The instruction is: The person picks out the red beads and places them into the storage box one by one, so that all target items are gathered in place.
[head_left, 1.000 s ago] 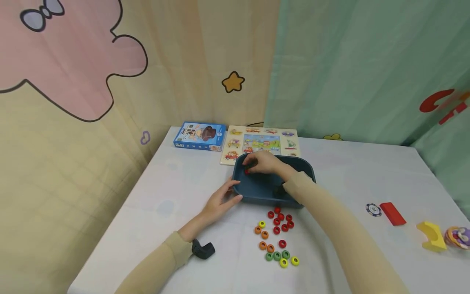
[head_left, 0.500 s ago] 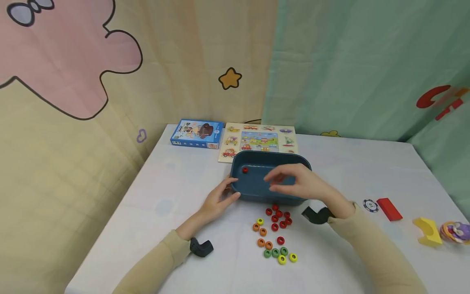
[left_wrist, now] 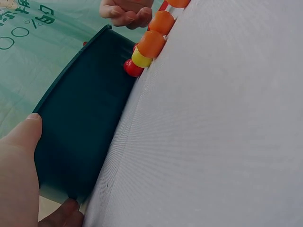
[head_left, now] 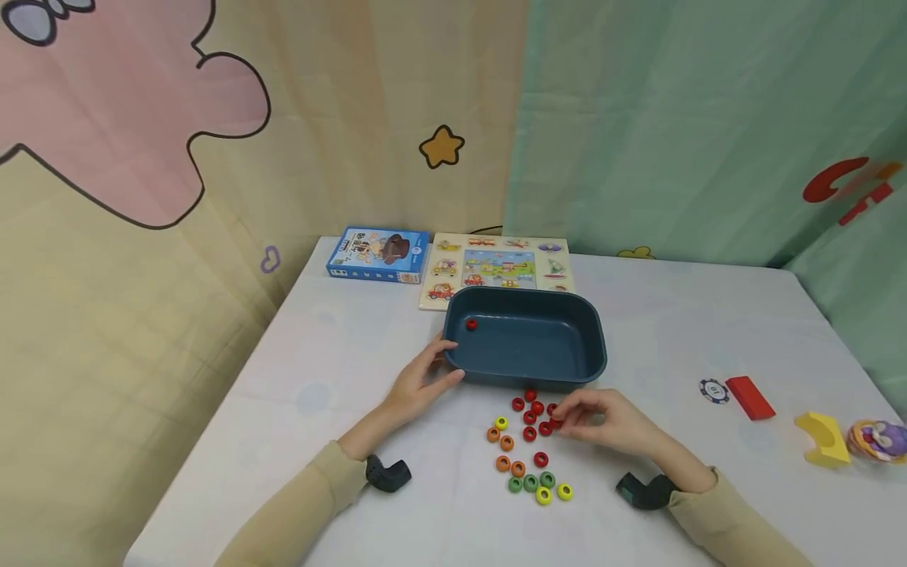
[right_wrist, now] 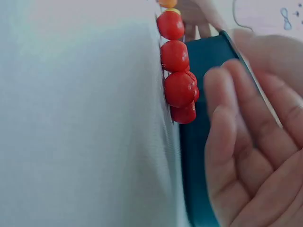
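Note:
A dark blue plastic tray (head_left: 527, 346) stands mid-table with one red bead (head_left: 471, 324) at its far left inside. My left hand (head_left: 416, 387) grips its left end, thumb at the front corner and fingers round the side. In the left wrist view the thumb (left_wrist: 29, 130) presses near the rim. Several red beads (head_left: 529, 417) lie in front of the tray. My right hand (head_left: 612, 424) hovers at their right edge, fingertips overlapping them in the head view. In the right wrist view its fingers (right_wrist: 220, 127) are loosely bent, apart from the beads (right_wrist: 179, 90), with nothing between them.
Orange beads (head_left: 503, 463), green beads (head_left: 531, 483) and yellow beads (head_left: 543, 495) lie nearer the front. Behind the tray are a picture puzzle board (head_left: 499, 268) and a blue box (head_left: 379, 254). At right lie a chip (head_left: 713, 390), a red block (head_left: 750, 398) and a yellow block (head_left: 822, 439).
My right hand has let go of a red bead inside the tray, then moved back and down to the red beads in front. My left hand has stayed on the tray.

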Demonstrator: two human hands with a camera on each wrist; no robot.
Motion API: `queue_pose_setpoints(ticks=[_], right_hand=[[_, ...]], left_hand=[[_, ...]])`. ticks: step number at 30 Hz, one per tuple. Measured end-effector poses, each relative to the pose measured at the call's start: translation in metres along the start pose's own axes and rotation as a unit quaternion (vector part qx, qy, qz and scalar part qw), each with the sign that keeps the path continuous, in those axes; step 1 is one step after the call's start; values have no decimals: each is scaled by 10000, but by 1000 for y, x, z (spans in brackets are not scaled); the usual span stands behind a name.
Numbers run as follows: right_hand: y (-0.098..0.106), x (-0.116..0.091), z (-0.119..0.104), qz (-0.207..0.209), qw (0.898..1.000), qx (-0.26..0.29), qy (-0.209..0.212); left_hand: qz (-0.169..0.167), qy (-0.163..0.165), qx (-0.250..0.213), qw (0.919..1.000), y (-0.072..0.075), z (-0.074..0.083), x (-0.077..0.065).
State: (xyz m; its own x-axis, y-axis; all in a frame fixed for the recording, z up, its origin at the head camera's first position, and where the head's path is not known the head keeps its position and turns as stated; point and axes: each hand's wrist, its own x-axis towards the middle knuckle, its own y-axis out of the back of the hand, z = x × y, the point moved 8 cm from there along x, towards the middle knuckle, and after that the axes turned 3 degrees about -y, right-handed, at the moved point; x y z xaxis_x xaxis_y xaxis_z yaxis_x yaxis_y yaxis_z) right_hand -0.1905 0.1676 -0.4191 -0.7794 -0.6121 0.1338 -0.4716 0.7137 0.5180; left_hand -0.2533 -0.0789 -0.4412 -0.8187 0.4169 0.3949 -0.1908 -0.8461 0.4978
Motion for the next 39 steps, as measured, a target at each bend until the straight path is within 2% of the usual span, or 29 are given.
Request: queue_pose_setpoints(ticks=[6, 9, 17, 22, 25, 29, 33, 36, 39], right_hand=[[2, -1, 27, 235, 9990, -219, -301], [2, -1, 35, 356, 9979, -326, -424], [0, 0, 36, 599, 9954, -652, -365], [-1, 0, 34, 604, 9952, -712, -299], [0, 0, 30, 432, 9944, -879, -401], [6, 2, 8, 0, 9930, -1154, -261], [26, 11, -38, -17, 9925, -1162, 388], [45, 28, -79, 176, 9891, -1238, 779], [60, 57, -107, 207, 9886, -1272, 774]], left_hand=[[18, -96, 33, 9999, 0, 3, 1], [-41, 15, 44, 10000, -1, 3, 1], [5, -118, -113, 9999, 8, 40, 1], [-62, 9, -97, 9999, 8, 41, 1], [-72, 37, -79, 9999, 8, 40, 1], [-51, -1, -104, 9999, 9, 41, 1], [-17, -11, -143, 9999, 11, 43, 0], [-15, 14, -161, 9999, 11, 41, 0], [-8, 43, -194, 9998, 9, 34, 0]])
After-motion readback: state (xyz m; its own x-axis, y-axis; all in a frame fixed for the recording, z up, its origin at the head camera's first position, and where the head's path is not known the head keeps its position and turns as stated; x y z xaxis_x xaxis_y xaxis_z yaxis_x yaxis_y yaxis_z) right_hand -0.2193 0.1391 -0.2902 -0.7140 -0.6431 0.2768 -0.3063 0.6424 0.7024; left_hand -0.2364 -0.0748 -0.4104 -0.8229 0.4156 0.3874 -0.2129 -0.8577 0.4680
